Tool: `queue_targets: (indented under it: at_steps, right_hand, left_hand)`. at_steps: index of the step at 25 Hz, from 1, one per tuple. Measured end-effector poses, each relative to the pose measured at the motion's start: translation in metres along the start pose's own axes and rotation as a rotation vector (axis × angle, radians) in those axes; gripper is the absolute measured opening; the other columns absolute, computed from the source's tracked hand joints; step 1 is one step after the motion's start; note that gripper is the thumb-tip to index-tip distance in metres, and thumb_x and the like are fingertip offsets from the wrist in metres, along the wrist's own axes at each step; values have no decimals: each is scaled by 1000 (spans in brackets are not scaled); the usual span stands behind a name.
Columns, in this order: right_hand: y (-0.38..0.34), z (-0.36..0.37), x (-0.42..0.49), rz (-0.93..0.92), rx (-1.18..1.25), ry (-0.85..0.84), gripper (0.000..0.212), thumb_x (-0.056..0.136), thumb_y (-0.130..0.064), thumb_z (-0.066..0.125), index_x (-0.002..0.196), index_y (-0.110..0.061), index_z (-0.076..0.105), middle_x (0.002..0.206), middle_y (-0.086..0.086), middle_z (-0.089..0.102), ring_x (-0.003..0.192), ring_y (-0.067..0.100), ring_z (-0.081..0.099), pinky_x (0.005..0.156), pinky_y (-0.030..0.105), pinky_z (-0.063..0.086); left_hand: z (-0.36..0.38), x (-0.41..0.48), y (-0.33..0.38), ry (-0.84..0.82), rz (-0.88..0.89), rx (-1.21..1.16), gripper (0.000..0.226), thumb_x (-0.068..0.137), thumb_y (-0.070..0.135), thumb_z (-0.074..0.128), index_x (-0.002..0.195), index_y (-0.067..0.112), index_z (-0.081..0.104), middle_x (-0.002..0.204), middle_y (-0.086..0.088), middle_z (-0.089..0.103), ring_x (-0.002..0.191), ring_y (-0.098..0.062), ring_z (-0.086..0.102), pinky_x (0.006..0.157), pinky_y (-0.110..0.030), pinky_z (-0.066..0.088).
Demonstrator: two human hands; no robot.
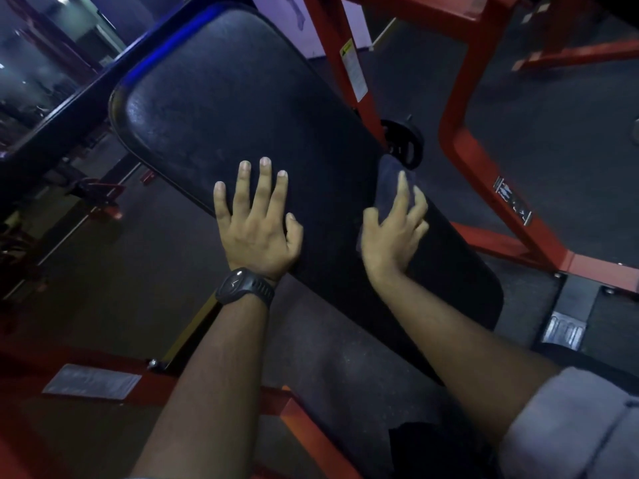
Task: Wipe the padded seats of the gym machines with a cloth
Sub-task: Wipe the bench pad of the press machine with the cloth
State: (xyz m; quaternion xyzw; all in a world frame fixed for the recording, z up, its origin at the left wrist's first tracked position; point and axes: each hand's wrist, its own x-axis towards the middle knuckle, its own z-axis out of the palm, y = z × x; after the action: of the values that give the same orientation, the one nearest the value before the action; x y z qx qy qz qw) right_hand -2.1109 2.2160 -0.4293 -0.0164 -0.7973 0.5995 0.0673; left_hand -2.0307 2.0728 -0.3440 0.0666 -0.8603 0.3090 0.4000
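A long black padded seat point(242, 108) slants across the middle of the view, from upper left to lower right. My left hand point(257, 223), with a black watch on its wrist, rests flat on the pad's near edge, fingers spread and straight. My right hand point(392, 233) presses a dark grey cloth point(392, 174) onto the pad's right edge; its fingers lie spread over the cloth and its thumb sits at the cloth's lower left. Most of the cloth is hidden under the hand.
The machine's red steel frame point(484, 167) rises behind and to the right of the pad, with a black adjustment knob point(403, 134) just beyond the cloth. More red frame point(294, 420) lies low in front. Dark rubber floor point(553, 98) surrounds the machine; a mirror fills the upper left.
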Motion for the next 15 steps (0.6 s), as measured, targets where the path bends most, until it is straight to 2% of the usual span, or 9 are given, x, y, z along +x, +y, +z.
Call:
queue_targets:
  at_steps: [1,3,4,7,8,10,11,12,15]
  right_hand:
    - [-6,2,-6,-14,-40,14,71,88,-28,57,155,-33,34,159,6,31,119,36,47,96,51,48]
    - [14,2,-8,-528,-189,-61,69,88,-30,56,154,-31,36,158,8,33,118,35,47,95,48,48]
    - [21,-1,8,-603,-213,-84,68,88,-30,56,154,-32,36,158,7,34,119,34,47,95,48,49]
    - [-16,1,43,68,-10,-18,68,91,-31,57,155,-36,33,159,2,30,120,34,45,97,50,47]
    - [-33,3,40,19,-57,-1,67,91,-31,57,154,-35,34,159,4,31,118,34,46,97,49,47]
    - [-26,9,35,-579,-188,-28,66,88,-32,56,152,-33,41,156,6,37,114,33,48,95,45,48]
    - [-17,8,48,-719,-212,-60,66,87,-31,57,151,-32,43,155,6,39,114,33,49,95,45,49]
    - [-15,6,63,-655,-162,-64,66,86,-30,58,151,-32,43,154,4,40,113,33,50,95,47,50]
    - [-46,5,62,-63,7,-11,67,87,-30,60,152,-36,41,155,1,38,114,34,49,94,50,49]
  left_hand:
    - [0,-1,0,3,5,6,59,89,33,49,145,17,55,159,-5,42,150,-29,33,122,-56,15]
    - [0,-2,1,6,18,11,59,89,32,48,145,16,55,159,-5,42,150,-30,33,122,-57,15]
    - [-1,-1,1,2,18,12,59,89,31,48,145,16,55,159,-5,42,150,-29,33,122,-57,15]
    - [-2,0,2,-15,9,18,60,88,30,48,145,16,55,159,-6,41,150,-30,32,123,-57,13]
    - [-3,0,2,-13,13,20,60,88,31,48,145,16,55,159,-6,41,150,-30,32,122,-57,13]
    - [-3,0,2,-19,31,28,60,88,31,47,145,16,55,159,-6,41,150,-30,33,121,-59,14]
    - [-2,0,2,-24,44,38,59,88,31,46,145,16,54,159,-7,41,150,-31,33,121,-60,15]
    - [-1,0,3,-30,62,47,59,89,31,46,145,16,54,159,-7,41,150,-31,33,120,-60,16]
    - [-2,-1,5,-36,93,55,58,90,31,46,145,15,54,159,-9,42,149,-31,35,120,-61,20]
